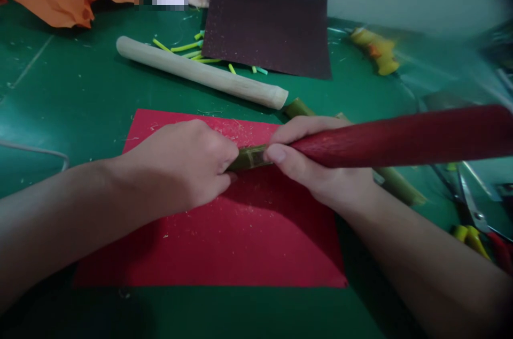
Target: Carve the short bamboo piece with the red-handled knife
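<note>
A ringed green bamboo piece [252, 157] is gripped in the left hand [196, 162]; a tapering dark-red handle [404, 138] is held, nearly level, in the right hand [332, 181].

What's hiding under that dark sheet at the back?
Thin yellow-green sticks poke out at the left and front edges of the dark sheet. Whatever lies farther under is covered, so I can't tell.

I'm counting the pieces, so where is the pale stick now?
In the head view, left of centre, the pale stick lies on the green table between the red sheet and the dark sheet.
</note>
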`<state>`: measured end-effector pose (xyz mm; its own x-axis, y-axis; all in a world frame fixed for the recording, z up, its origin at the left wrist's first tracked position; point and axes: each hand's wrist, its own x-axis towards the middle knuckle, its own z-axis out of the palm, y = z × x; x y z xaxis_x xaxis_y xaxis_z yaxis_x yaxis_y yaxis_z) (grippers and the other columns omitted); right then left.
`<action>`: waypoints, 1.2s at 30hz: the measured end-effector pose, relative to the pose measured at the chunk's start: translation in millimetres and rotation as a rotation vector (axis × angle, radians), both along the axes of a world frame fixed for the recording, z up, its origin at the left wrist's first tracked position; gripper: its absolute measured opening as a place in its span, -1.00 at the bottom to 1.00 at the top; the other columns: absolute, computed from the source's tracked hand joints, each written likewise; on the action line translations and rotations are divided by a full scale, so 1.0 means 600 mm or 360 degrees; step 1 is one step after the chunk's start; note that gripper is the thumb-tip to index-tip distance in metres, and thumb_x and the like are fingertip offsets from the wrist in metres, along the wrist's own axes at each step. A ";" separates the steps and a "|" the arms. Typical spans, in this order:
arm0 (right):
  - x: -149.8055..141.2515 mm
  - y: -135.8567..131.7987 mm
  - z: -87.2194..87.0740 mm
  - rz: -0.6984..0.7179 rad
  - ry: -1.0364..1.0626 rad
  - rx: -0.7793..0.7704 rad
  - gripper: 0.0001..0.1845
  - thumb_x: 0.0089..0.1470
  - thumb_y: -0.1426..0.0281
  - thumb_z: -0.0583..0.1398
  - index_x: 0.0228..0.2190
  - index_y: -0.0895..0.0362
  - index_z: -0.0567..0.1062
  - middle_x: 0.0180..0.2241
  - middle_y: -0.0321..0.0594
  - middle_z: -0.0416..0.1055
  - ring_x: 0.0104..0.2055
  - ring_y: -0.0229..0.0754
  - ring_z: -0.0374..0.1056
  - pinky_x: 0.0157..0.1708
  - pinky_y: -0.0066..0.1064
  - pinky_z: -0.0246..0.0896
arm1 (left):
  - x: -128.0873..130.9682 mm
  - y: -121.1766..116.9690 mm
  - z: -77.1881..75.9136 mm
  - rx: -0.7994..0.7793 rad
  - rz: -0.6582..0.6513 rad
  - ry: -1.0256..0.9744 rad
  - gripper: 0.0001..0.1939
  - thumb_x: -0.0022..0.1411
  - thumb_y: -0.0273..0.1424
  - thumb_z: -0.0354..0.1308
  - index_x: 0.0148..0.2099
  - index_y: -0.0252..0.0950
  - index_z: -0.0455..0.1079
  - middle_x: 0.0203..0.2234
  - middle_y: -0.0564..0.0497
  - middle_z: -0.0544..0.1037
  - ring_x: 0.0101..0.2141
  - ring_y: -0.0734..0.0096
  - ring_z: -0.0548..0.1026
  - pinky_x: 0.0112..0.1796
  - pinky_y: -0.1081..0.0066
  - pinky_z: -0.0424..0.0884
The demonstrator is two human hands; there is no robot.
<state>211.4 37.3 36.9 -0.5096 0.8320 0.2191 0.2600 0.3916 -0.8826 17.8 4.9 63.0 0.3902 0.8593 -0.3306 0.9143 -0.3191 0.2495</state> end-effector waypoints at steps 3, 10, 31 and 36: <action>0.001 -0.001 0.003 0.0125 -0.0059 -0.0020 -0.82 0.00 0.42 0.30 -0.58 0.05 0.47 -0.55 -0.35 0.49 -0.57 -0.33 0.36 -0.61 -0.51 0.27 | 0.001 0.001 -0.001 -0.0012 0.0016 0.0012 -0.74 0.11 -0.37 0.03 -0.60 -0.22 0.11 -0.70 0.04 0.26 -0.61 0.37 0.14 -0.55 0.35 0.07; 0.000 -0.002 0.000 0.0078 0.0025 -0.0004 -0.83 0.01 0.44 0.31 -0.57 0.05 0.48 -0.53 -0.36 0.50 -0.55 -0.35 0.36 -0.58 -0.52 0.29 | 0.002 0.003 0.001 -0.0044 0.0003 0.0004 -0.74 0.09 -0.37 0.00 -0.59 -0.22 0.05 -0.70 0.05 0.20 -0.60 0.39 0.10 -0.53 0.34 0.05; 0.001 -0.002 -0.001 -0.0007 0.0002 0.0004 -0.84 -0.01 0.42 0.32 -0.58 0.04 0.49 -0.56 -0.34 0.49 -0.58 -0.33 0.34 -0.62 -0.50 0.27 | 0.003 0.008 0.001 -0.0029 -0.0009 0.0026 -0.76 0.07 -0.35 0.03 -0.59 -0.24 0.13 -0.71 0.04 0.26 -0.62 0.42 0.16 -0.58 0.40 0.06; 0.002 -0.004 0.000 0.0089 -0.0010 -0.0038 -0.84 -0.01 0.44 0.30 -0.58 0.05 0.49 -0.55 -0.33 0.50 -0.55 -0.30 0.39 -0.58 -0.50 0.32 | 0.004 0.007 0.002 -0.0033 -0.0023 0.0033 -0.77 0.08 -0.37 0.01 -0.59 -0.23 0.10 -0.70 0.02 0.27 -0.60 0.39 0.17 -0.56 0.37 0.08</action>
